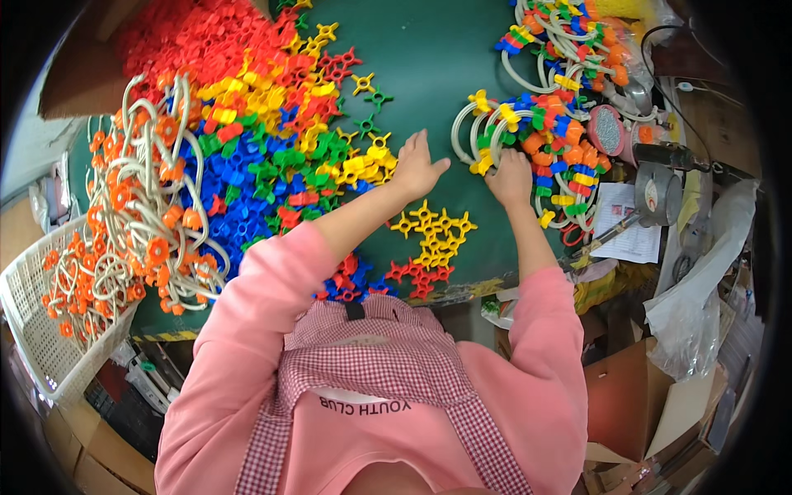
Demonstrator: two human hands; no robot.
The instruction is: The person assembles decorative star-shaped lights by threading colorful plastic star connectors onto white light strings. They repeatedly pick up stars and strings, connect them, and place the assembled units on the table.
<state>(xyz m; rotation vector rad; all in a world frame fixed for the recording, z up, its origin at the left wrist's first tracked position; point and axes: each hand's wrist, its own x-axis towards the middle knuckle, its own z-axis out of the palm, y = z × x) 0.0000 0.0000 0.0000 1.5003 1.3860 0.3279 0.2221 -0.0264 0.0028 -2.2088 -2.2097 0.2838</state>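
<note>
My left hand (419, 170) is stretched over the green table, thumb apart from the fingers and nothing held. It is beside a cluster of yellow spoked plastic pieces (363, 165) at the edge of a multicoloured heap. My right hand (511, 176) is closed at the near end of a pale rope ring (464, 136) threaded with coloured plastic pieces; its fingertips are partly hidden. More threaded rings with orange, blue and yellow pieces (569, 136) are stacked just right of it. Between my forearms lie loose yellow spoked pieces (435, 235), with red ones (421, 276) nearer me.
Red pieces (206, 45) fill the far left beside a cardboard box (78, 78). Pale ropes with orange knobs (148, 198) hang over a white basket (33, 289). At right are a metal tool (657, 194), a printed sheet (615, 219) and a plastic bag (697, 289).
</note>
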